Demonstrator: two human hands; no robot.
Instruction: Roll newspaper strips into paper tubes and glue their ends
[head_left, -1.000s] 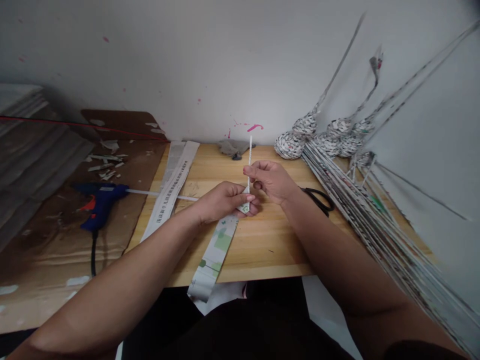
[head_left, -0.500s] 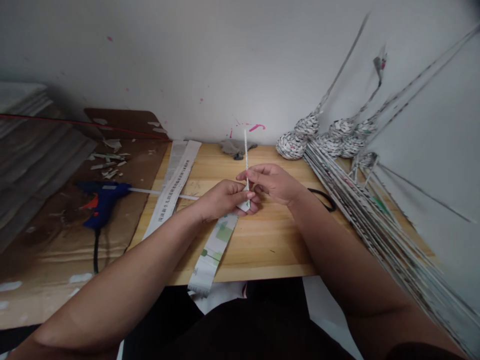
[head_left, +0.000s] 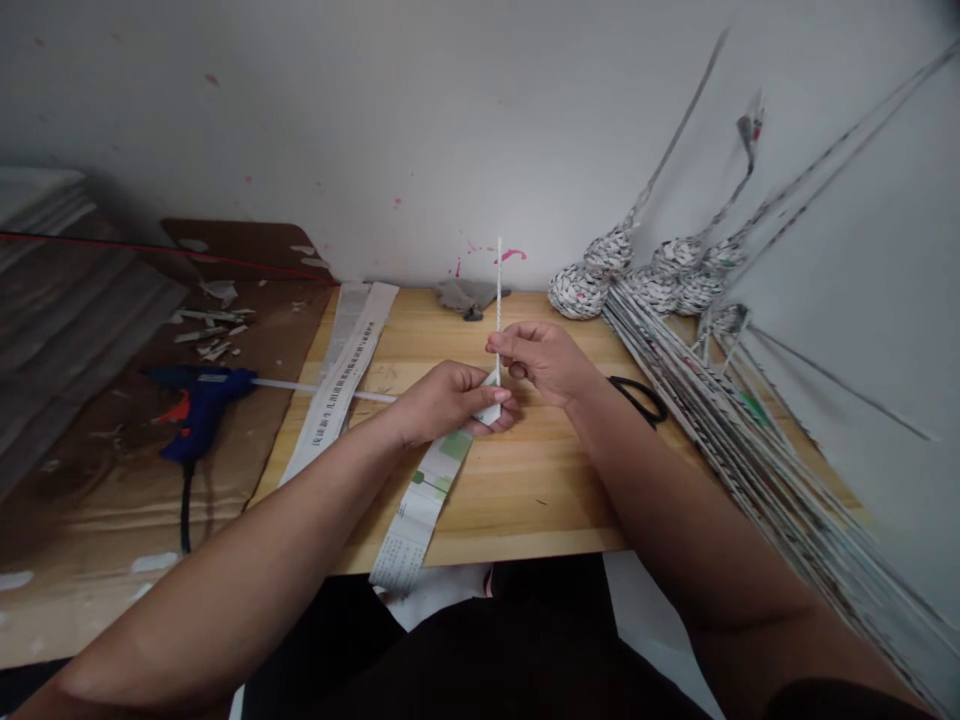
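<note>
My left hand (head_left: 457, 403) pinches a printed newspaper strip (head_left: 427, 495) where it narrows into a thin rolled paper tube (head_left: 499, 290). The tube stands upright above the fingers, and the flat strip hangs down toward the table's front edge. Higher up, my right hand (head_left: 544, 358) grips the tube between thumb and forefinger, its other fingers curled. Left of my left hand, more newspaper strips (head_left: 341, 380) lie on the table, and a thin white stick (head_left: 322, 387) crosses them.
A blue glue gun (head_left: 201, 410) lies on cardboard (head_left: 247, 480) at left. Woven newspaper gourds (head_left: 581, 290) and a bundle of rolled paper sticks (head_left: 697, 400) lie at right, near black-handled scissors (head_left: 641, 400). A grey rag (head_left: 465, 297) sits by the wall.
The rolled tube has grown slightly longer above my hands, and more of the strip's flat length has been drawn up. My right hand has shifted a little, still on the tube.
</note>
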